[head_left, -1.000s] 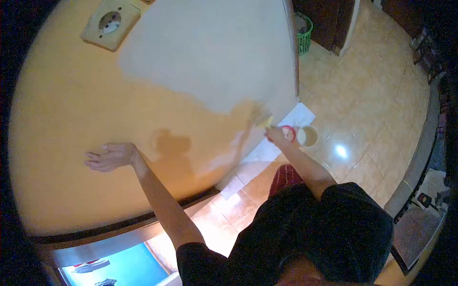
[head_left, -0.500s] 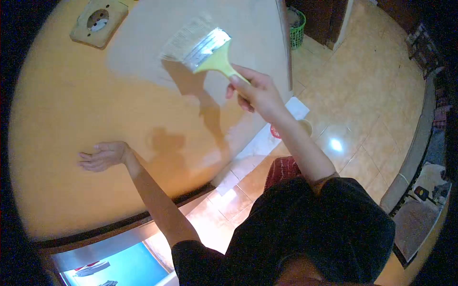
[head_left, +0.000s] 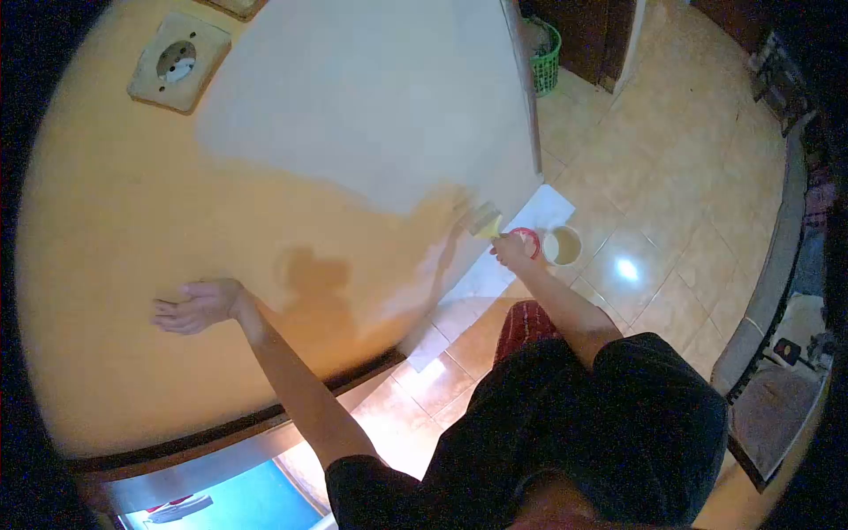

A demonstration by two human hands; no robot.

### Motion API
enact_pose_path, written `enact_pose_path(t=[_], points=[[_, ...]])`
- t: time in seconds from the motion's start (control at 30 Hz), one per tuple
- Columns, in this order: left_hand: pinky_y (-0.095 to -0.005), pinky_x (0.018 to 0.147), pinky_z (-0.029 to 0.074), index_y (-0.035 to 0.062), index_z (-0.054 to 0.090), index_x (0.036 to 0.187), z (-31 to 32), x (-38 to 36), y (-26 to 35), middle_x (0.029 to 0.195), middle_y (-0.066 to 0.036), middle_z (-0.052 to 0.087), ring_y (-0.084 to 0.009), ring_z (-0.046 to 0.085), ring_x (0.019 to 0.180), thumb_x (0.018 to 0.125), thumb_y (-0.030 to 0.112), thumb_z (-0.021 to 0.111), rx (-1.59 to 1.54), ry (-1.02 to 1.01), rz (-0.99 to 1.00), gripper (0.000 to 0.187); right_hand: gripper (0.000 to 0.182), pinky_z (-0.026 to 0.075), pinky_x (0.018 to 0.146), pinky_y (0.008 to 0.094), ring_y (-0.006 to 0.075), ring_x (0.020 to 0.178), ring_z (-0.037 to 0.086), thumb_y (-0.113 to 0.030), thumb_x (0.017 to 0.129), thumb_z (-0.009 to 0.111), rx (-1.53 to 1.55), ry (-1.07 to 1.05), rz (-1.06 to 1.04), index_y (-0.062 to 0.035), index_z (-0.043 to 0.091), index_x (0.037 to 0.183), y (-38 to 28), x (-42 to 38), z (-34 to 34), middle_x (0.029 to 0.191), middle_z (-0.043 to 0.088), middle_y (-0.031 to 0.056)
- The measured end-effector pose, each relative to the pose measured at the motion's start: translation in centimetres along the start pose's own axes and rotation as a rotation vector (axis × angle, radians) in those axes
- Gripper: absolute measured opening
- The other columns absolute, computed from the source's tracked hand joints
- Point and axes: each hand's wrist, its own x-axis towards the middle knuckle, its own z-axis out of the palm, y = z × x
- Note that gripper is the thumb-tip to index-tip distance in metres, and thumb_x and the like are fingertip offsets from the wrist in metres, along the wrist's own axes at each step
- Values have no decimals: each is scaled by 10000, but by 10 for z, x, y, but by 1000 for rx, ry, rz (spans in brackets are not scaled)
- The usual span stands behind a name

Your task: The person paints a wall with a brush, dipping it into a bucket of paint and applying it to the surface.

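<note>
Yellow-orange wall [head_left: 115,230] is spread across most of the view, with a pale patch [head_left: 353,97] over its upper middle and a socket [head_left: 177,66] set to the left of that patch. Tiled floor [head_left: 671,177] is seen beyond the wall's edge, where a white sheet [head_left: 549,205] is laid along the base and a green basket [head_left: 548,72] is placed farther off.

A brush [head_left: 486,222] with a yellow handle is grasped in the right hand [head_left: 510,252], its handle enclosed by the fingers. It has just been lowered from the upper part of the pale patch to the foot of the wall, so the bristles are now brought near the patch's low end. Contact with the wall cannot be made out for certain, as the bristles are small and slightly blurred.

Close to the right hand, a red-rimmed container [head_left: 537,243] and a pale pot [head_left: 575,251] are seen side by side. Nothing is seen gripped in the left hand [head_left: 201,306], which is held open against or just before the wall, fingers slightly bent.
</note>
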Motion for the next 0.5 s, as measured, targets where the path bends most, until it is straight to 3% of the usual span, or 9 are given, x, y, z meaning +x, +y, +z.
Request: enact_pose_path(t=[0.03,0.07,0.1,0.13,0.2,0.33,0.5], points=[[-511,982,254,73,397,1286,3,-1,-4,1366,-143,335,-344,290,1263,927,464,234,9,7,2,555,84,416,441,320,130,459,536,-165,817,544,122,-13,303,-113,605,838,-16,-7,-8,550,578,44],[-512,984,250,77,395,1289,2,-2,-4,1366,-138,337,-342,295,1262,929,470,221,19,11,3,561,121,353,360,296,139,400,486,-194,817,554,-397,-228,68,-86,606,803,-24,16,-10,522,551,53],[-512,984,250,77,395,1289,0,-4,-6,1366,-138,337,-342,295,1262,929,470,221,20,1,7,561,144,336,345,291,137,397,476,-195,814,562,-9,-127,140,-63,600,772,-24,23,-7,525,548,61],[-507,981,246,53,396,1275,-1,-2,-3,1364,-167,319,-352,281,1262,932,433,240,16,-12,4,536,174,318,329,287,135,393,466,-197,811,569,378,-15,206,-40,594,740,-74,8,-10,529,544,70],[-502,979,242,29,397,1262,2,-3,-2,1361,-197,302,-361,268,1262,935,397,259,0,-25,-5,511,211,331,345,276,124,408,464,-195,814,575,168,-109,146,-2,597,733,-152,4,-26,574,559,80],[-498,986,238,25,396,1263,10,-7,-13,1343,-190,334,-354,272,1263,942,361,265,76,-39,30,482,217,262,349,221,58,400,377,-235,835,572,369,-75,-123,-29,626,875,-270,-54,-60,620,528,19],[-490,987,239,22,386,1268,9,-9,-11,1318,-182,370,-350,287,1254,942,367,288,51,-27,16,485,323,225,351,188,29,415,336,-297,899,500,496,-153,-419,-46,574,1088,-342,-71,-95,680,532,7]])
